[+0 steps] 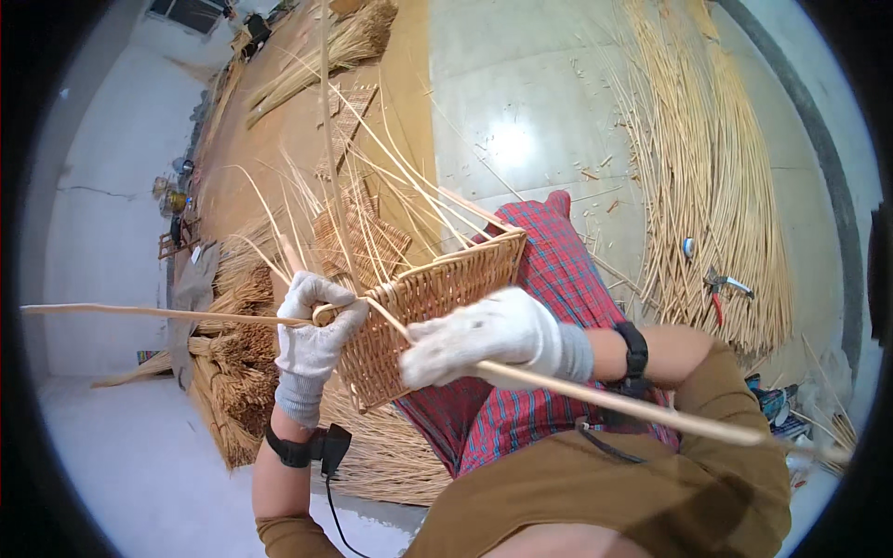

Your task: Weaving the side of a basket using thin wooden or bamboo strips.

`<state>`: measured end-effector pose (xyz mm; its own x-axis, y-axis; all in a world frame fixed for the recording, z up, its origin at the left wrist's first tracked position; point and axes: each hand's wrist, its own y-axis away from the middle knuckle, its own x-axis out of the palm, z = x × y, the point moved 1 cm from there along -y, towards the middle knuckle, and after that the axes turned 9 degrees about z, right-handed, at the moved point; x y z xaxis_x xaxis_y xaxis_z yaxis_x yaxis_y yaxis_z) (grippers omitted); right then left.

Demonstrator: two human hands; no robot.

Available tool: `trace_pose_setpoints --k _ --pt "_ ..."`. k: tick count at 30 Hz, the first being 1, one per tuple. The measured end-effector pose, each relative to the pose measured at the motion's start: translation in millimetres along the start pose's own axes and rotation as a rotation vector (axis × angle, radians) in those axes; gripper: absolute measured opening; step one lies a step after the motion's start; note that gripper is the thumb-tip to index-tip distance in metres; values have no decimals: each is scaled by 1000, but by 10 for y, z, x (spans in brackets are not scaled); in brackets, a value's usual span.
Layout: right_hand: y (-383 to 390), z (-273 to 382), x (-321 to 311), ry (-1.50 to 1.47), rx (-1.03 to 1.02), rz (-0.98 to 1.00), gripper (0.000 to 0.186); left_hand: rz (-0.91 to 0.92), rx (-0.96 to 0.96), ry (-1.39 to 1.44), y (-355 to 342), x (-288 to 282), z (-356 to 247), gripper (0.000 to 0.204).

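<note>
1. While I watch from the head view, the far left shows a long pale willow rod [139, 312] running level from the picture's left edge toward my left hand.
2. My left hand [312, 339], in a white glove, is closed around that rod just at the rim of the basket, with a black wrist strap [296, 450] below the glove.
3. Next comes the half-woven wicker basket [433, 307], tilted on its side against my lap, its loose upright stakes [372, 200] fanning up and away from it.
4. My right hand [488, 335], also gloved in white, is clenched on a thicker rod [633, 405] that slants down to the right across my knee; the hand touches the basket's near edge.
5. Under the basket lies a red plaid cloth [558, 270] over my legs.
6. Further right, a broad bundle of willow rods [707, 177] lies on the pale floor [521, 112], with red-handled pliers [721, 288] resting at its lower edge.
</note>
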<state>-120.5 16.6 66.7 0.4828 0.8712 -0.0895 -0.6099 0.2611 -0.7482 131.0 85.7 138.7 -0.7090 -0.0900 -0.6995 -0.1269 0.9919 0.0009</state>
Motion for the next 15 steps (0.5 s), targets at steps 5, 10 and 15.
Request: trace_pose_setpoints --k 5,10,15 --pt "-639 -397 -368 -459 103 -275 21 -21 41 -58 28 11 -36 20" --pt "-841 -973 -531 -130 1062 44 26 -29 95 -100 74 43 -77 20" --pt "-1263 -1048 -322 186 1064 618 37 -40 72 -54 105 68 -114 21"
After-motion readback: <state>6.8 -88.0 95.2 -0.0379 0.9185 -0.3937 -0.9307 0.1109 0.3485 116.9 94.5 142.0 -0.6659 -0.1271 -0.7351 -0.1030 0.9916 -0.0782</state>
